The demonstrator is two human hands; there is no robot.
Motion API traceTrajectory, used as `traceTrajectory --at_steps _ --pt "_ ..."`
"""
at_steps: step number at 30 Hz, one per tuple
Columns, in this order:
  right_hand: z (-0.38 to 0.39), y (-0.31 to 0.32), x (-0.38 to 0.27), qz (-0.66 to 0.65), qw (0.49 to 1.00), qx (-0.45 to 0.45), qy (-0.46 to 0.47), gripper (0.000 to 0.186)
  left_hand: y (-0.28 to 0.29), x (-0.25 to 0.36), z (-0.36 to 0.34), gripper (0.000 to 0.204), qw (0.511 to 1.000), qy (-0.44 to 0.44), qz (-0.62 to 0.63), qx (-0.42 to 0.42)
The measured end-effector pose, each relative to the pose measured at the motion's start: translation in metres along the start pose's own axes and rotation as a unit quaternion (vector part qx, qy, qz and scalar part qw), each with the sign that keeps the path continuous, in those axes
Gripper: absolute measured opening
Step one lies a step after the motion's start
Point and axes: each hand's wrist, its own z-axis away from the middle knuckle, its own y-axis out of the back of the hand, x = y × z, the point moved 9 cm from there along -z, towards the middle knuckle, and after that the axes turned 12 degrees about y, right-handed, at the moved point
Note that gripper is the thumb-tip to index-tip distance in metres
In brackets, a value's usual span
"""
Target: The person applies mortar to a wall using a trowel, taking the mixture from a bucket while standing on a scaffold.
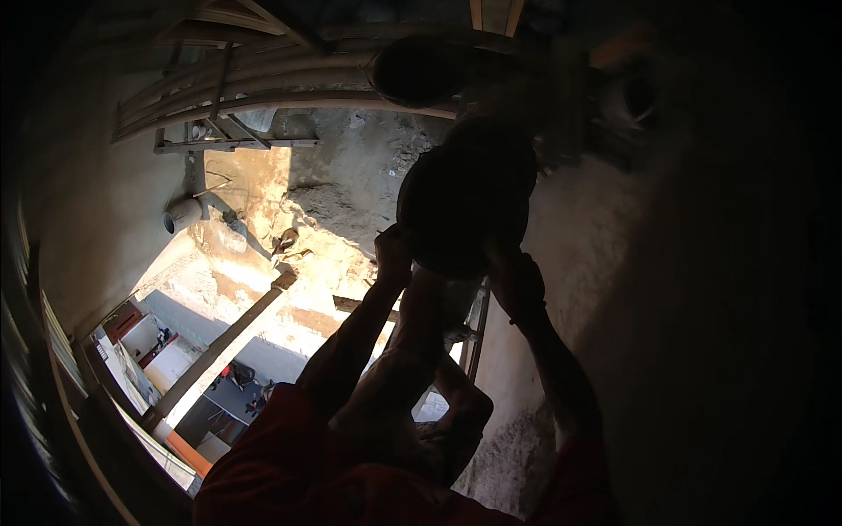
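Observation:
In front of me a dark, round bucket (pixel 460 210) shows almost only as a silhouette. My left hand (pixel 394 254) grips its near left edge with the fingers closed. On its near right side is my right hand (pixel 519 282), its fingers partly lost in shadow where they meet the bucket. What the bucket contains is too dark to tell. Just beyond it, another dark rounded shape (pixel 417 70) lies in shadow. My legs and part of a ladder (pixel 476 329) show below the bucket.
Sunlit rough ground (pixel 324 254) lies far below, with a pale bucket (pixel 181 215) on its side. A long beam (pixel 224 346) crosses at lower left. Wooden poles (pixel 263 83) run across the upper left. A plastered wall (pixel 561 237) rises close on my right.

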Motion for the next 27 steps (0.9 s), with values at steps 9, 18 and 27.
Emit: traceTrajectory --at_steps 9,18,27 --pt "0.097 -0.018 0.014 -0.042 0.993 -0.075 -0.078 0.042 -0.076 0.058 0.046 0.008 0.981 -0.073 -0.134 -0.117" --pt "0.201 -0.033 0.04 -0.083 0.968 -0.141 -0.19 0.042 -0.139 -0.023 0.055 0.012 0.963 -0.038 -0.173 -0.203" --pt "0.337 0.016 -0.017 -0.101 0.88 0.057 -0.46 0.048 -0.262 0.026 0.134 0.018 0.796 -0.219 -0.376 -0.42"
